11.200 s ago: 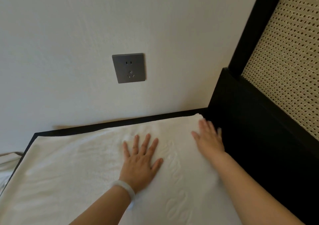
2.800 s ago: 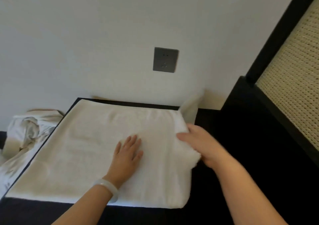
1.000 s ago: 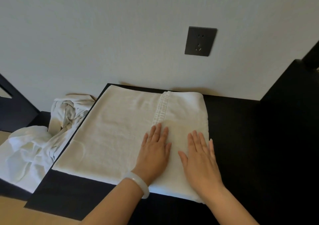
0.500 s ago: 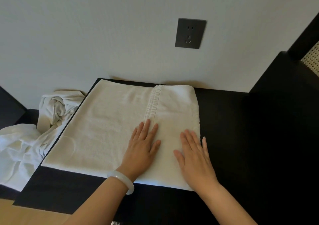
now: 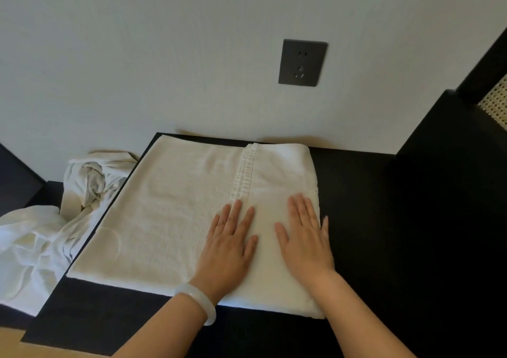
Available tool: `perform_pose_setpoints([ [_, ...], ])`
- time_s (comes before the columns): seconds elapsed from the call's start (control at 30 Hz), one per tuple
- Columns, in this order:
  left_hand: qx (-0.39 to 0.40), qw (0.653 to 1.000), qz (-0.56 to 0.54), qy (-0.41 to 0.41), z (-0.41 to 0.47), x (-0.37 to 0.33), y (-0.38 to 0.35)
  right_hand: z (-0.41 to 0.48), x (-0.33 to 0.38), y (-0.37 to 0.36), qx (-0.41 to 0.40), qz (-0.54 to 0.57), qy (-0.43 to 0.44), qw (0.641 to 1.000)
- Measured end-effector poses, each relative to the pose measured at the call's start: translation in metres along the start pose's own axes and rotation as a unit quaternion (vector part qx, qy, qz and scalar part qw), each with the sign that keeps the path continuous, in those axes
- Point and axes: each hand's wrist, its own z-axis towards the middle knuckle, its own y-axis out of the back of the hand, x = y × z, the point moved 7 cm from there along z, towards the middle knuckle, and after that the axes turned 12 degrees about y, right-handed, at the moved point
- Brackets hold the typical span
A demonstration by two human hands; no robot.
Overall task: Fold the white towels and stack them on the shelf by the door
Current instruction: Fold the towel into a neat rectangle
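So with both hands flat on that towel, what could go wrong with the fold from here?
The left hand and right hand press only the near end of the towel, so the flap with the hem could lift or shift at the far end by the wall. Also, the towel's left side lies along the edge of the dark surface; a sideways push might slide it onto the crumpled white pile beside it.
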Motion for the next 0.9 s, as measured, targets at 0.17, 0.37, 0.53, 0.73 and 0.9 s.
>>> perform_pose_setpoints([
  [0.17,0.014,1.000,0.019,0.012,0.009,-0.006,0.008,0.008,-0.012,0.014,0.026,0.038,-0.017,0.999],
  [0.37,-0.033,0.997,0.065,-0.025,0.085,-0.048,0.033,0.050,-0.016,0.037,-0.054,-0.033,-0.002,0.998],
  [0.53,-0.002,0.997,0.073,-0.027,0.143,-0.056,0.009,0.078,-0.036,0.037,-0.037,-0.002,-0.013,0.999],
  [0.73,-0.047,0.998,0.036,-0.017,0.146,-0.046,-0.004,0.170,-0.110,0.075,-0.118,0.245,-0.035,0.962],
  [0.9,-0.060,0.997,0.040,-0.020,0.147,-0.044,-0.009,0.203,-0.117,0.060,0.005,0.392,-0.028,0.919],
])
